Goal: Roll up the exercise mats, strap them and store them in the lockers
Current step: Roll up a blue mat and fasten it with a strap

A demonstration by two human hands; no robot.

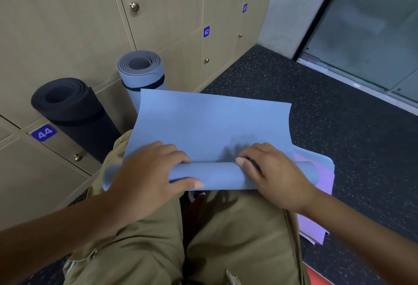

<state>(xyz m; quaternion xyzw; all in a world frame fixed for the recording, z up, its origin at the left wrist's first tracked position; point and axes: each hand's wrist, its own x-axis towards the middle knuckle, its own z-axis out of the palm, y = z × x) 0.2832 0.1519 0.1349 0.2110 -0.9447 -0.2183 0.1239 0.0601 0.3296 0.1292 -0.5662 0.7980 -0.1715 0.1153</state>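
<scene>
I am curling my left hand (149, 171) and right hand (271, 171) around the rolled end of the blue mat (210, 124), both grips closing on it across my lap, near the lockers (67, 24). Two strapped mats, black (74, 115) and grey-blue (142, 74), are standing against them.

We see a matt, finely textured foam blue mat (210, 124) and wood-grain lockers (67, 24) with shiny metal knobs (134, 6). The floor (328, 103) looks like rough, speckled black rubber, and our trousers (237, 235) are khaki cloth.
</scene>
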